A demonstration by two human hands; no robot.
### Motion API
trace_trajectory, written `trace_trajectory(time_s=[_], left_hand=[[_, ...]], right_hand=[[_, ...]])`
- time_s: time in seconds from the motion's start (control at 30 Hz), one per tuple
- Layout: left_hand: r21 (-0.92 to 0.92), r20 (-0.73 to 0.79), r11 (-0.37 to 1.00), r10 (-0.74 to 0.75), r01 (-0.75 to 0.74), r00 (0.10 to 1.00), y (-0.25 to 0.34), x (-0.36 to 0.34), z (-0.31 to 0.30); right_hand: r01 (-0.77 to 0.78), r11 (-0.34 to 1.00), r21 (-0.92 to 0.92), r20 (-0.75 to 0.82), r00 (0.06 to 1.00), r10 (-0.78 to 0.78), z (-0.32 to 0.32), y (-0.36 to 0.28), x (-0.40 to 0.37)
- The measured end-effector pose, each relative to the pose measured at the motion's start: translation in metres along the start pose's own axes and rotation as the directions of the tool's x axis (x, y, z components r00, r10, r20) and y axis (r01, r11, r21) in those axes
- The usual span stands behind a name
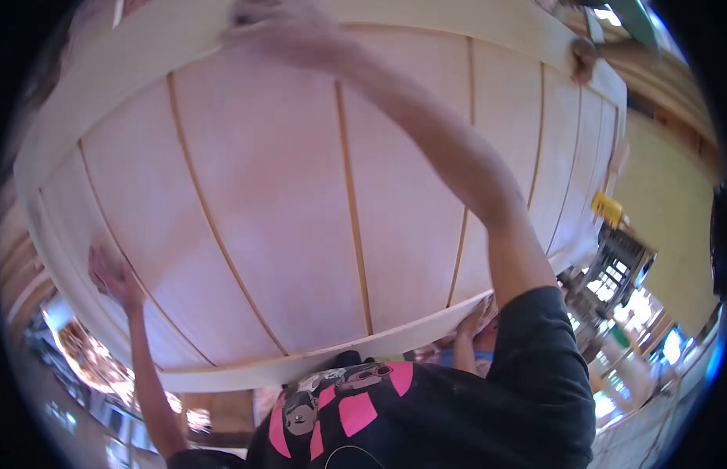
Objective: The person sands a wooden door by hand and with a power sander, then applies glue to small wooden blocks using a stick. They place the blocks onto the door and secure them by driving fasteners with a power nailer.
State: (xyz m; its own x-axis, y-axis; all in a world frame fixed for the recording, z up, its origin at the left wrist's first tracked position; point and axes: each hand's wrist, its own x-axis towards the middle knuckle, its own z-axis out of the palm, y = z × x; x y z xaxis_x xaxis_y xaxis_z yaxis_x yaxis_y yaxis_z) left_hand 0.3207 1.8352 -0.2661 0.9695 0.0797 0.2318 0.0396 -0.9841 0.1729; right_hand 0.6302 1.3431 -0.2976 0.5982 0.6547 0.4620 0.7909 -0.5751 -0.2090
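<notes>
A large pale wooden panel (285,203), framed like a door with vertical grooves, fills most of the head view in front of my body. My left hand (113,277) lies against its left part, beside a groove, palm to the wood and fingers stretched out. Across the panel reaches my right arm. My right hand (281,33) is at the far frame rail (410,16), smeared by motion, and I cannot tell whether it holds anything. The panel's near edge (301,364) is close to my black shirt with its pink print.
Another person's hand (584,61) grips the far right rail. A further person's hand (476,314) touches the near edge beside my right sleeve. At right are a yellow tool-like object (607,209), a dark machine (613,262) and a yellowish board (664,211). Wood shavings (90,352) show lower left.
</notes>
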Motion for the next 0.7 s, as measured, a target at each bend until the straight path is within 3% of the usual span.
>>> trace_trajectory(time_s=[0.03,0.1,0.2,0.23,0.3,0.4,0.47,0.53,0.57,0.6,0.67,0.7], left_hand=[[-0.040,-0.011,0.998,0.041,-0.041,0.999,-0.006,0.001,0.005],[0.017,0.015,1.000,-0.012,0.012,1.000,0.004,0.002,0.000],[0.017,0.005,1.000,-0.020,0.020,1.000,0.001,0.000,0.004],[0.012,0.005,1.000,-0.005,0.005,1.000,0.007,0.004,0.006],[-0.095,0.031,0.987,-0.124,0.126,0.992,0.016,0.002,-0.002],[0.024,0.029,0.999,-0.026,0.025,0.999,-0.005,0.001,0.004],[-0.016,0.033,0.994,-0.107,0.108,0.994,-0.001,0.003,0.008],[-0.126,0.007,0.898,-0.424,0.421,0.906,0.002,0.021,0.031],[-0.317,-0.082,0.854,-0.459,0.413,0.885,0.015,0.031,0.059],[-0.498,-0.147,0.780,-0.507,0.379,0.850,0.048,0.043,0.078],[-0.386,-0.047,0.910,-0.182,0.151,0.982,0.160,0.084,0.097],[-0.201,-0.055,0.976,0.076,-0.085,0.996,0.217,0.108,0.106]], right_hand=[[-0.034,0.999,-0.041,-0.021,0.999,0.033,-0.024,0.001,0.002],[-0.150,0.982,0.111,0.381,0.919,0.097,-0.074,0.001,0.007],[-0.170,0.982,-0.079,0.212,0.960,0.183,-0.126,0.071,-0.075],[-0.232,0.961,-0.151,0.181,0.949,0.258,-0.154,0.103,-0.120],[-0.429,0.850,-0.304,0.119,0.869,0.481,-0.218,0.159,-0.213],[-0.744,0.522,-0.417,-0.126,0.616,0.778,-0.309,0.217,-0.329],[-0.909,0.315,-0.274,-0.294,0.391,0.872,-0.333,0.230,-0.381],[-0.987,0.152,-0.050,-0.376,0.160,0.913,-0.325,0.209,-0.408],[-0.987,-0.099,0.128,-0.249,-0.129,0.960,-0.310,0.188,-0.411],[-0.980,-0.130,0.153,-0.276,-0.168,0.946,-0.276,0.185,-0.417],[-0.983,-0.180,-0.040,-0.388,-0.150,0.909,-0.203,0.187,-0.410],[-0.997,0.039,0.073,-0.414,0.005,0.910,-0.233,0.124,-0.336]])
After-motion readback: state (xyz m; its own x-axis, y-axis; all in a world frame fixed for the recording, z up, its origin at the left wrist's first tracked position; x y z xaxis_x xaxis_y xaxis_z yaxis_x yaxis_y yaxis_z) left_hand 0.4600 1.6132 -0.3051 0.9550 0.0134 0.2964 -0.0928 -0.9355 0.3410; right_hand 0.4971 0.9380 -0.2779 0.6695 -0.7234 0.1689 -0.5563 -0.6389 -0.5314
